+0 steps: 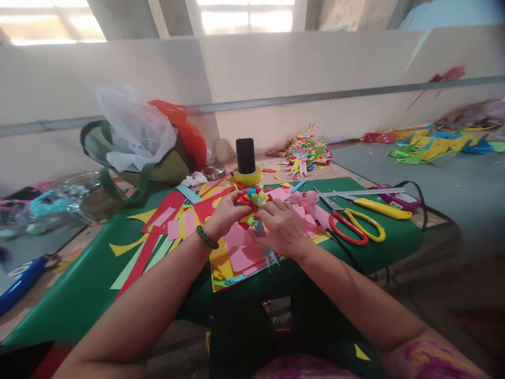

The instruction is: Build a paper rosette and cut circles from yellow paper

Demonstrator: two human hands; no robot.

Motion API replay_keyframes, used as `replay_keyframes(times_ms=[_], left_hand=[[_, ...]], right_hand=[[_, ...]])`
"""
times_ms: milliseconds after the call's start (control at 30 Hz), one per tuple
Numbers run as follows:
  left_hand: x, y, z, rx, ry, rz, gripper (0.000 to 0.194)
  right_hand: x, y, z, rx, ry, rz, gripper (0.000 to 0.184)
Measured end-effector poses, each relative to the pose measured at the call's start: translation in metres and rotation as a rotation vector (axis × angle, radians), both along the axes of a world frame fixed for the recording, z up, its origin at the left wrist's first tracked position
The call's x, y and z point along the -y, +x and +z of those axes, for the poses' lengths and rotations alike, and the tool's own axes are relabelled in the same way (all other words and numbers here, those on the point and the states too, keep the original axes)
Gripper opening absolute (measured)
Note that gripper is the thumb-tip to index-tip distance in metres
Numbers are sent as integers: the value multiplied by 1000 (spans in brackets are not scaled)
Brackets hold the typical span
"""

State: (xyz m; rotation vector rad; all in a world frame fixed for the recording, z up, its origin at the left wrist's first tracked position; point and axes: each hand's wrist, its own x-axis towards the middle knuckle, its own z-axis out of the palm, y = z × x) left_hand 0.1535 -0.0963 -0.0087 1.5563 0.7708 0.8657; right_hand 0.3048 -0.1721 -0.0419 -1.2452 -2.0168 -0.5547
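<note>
Both hands meet over a small many-coloured paper flower (pixel 255 200) of folded red, yellow, green and blue strips. My left hand (pixel 225 215), with a green bead bracelet on the wrist, has its fingers closed on the flower's left side. Fingers of my right hand (pixel 279 226) are curled around the lower right of it, where a light blue pointed strip (pixel 263 243) hangs down. Under them lie pink, yellow and red paper pieces (pixel 236 252) on a green sheet (pixel 79 295).
Red-handled scissors (pixel 347 229), yellow-handled scissors (pixel 369 223) and a pink glue gun (pixel 305 200) lie right of the hands. A phone (pixel 245 155) stands in a yellow tape roll. A finished paper flower (pixel 305 151) sits behind. Bags (pixel 138 142) stand at the back left.
</note>
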Motion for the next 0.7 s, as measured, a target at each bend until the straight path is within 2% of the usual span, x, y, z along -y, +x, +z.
replay_keyframes(times_ms=[167,467,700], left_hand=[[3,3,0,37,-83,35,41],[0,3,-2,77,-38,37,47],[4,5,-2,60,-45,61,43]], right_hand=[[1,0,0,40,41,-46,7],[3,-3,1,70,29,-57,8],[1,-4,-2,34,43,-55,9]])
